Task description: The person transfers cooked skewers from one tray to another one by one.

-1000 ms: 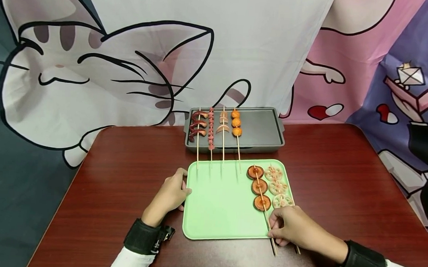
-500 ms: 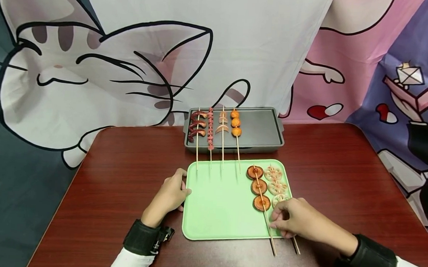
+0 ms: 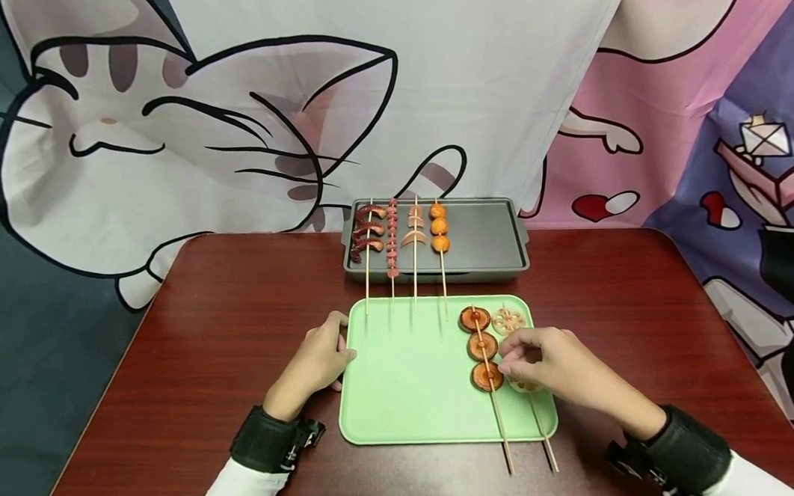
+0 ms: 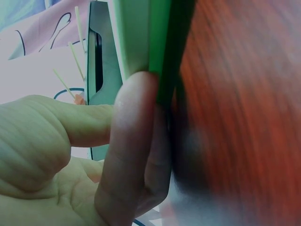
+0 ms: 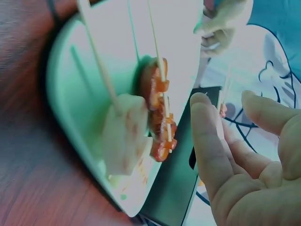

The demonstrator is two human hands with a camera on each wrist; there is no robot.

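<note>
Head view. My left hand (image 3: 315,363) rests at 9 o'clock of the green tray (image 3: 403,383), thumb and fingers against its rim. My right hand (image 3: 552,365) hovers over the lotus-root skewer (image 3: 509,321), which lies on the tray at 3 o'clock of the mushroom skewer (image 3: 484,348); the fingers are bent loosely above the slices, and whether they touch I cannot tell. Both sticks run past the tray's near edge toward 6 o'clock. At 12 o'clock the grey grill pan (image 3: 485,241) carries four more skewers on the tabletop (image 3: 231,329).

Left wrist view. Left grip (image 4: 131,155): one finger lies flat along the tray edge (image 4: 160,47) and curls round nothing, so it is open.

Right wrist view. Right grip is wide, fingers (image 5: 209,141) spread apart and empty, just beside the pale lotus slices (image 5: 124,134). The head view hides this gap behind the back of the hand.

Judgement: the skewer looks light, with a thin, stiff stick and slices that are brittle and may slide. Pinch the bare stick near its 6 o'clock end and keep it level.
</note>
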